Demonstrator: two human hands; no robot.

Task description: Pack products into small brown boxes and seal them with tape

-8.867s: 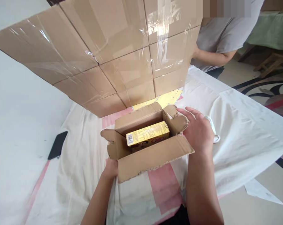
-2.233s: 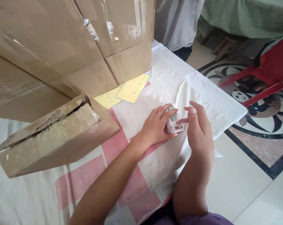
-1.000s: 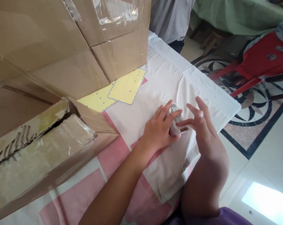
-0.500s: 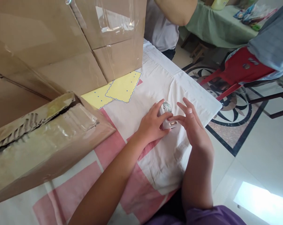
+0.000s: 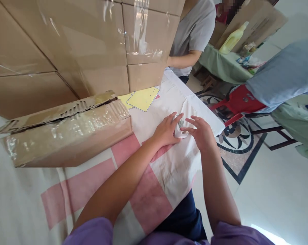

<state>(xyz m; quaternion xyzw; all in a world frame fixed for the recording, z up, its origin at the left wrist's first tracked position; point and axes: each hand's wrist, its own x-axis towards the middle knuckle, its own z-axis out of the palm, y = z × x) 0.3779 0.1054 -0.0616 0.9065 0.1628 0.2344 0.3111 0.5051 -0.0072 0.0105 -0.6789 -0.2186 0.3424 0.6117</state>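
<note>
A small white box-like object (image 5: 180,125) with a greenish print on it rests on the tablecloth near the table's right edge; its exact kind I cannot make out. My left hand (image 5: 166,129) curls round it from the left, fingers over its far side and thumb at its near side. On the right, my right hand (image 5: 200,131) is open with the fingers apart, and a fingertip reaches to the object's right side, seemingly touching it. Both hands partly hide the object.
Big taped cartons (image 5: 92,51) stand at the back left, with a long low cardboard box (image 5: 74,136) before them. Yellow scalloped sheets (image 5: 145,98) lie by the cartons. A co-worker (image 5: 199,30) stands beyond; another person sits on a red chair (image 5: 242,100) at right.
My view has shifted back, showing more of the room. My right hand's fingers have drawn in closer to the object, while my left hand stays round it.
</note>
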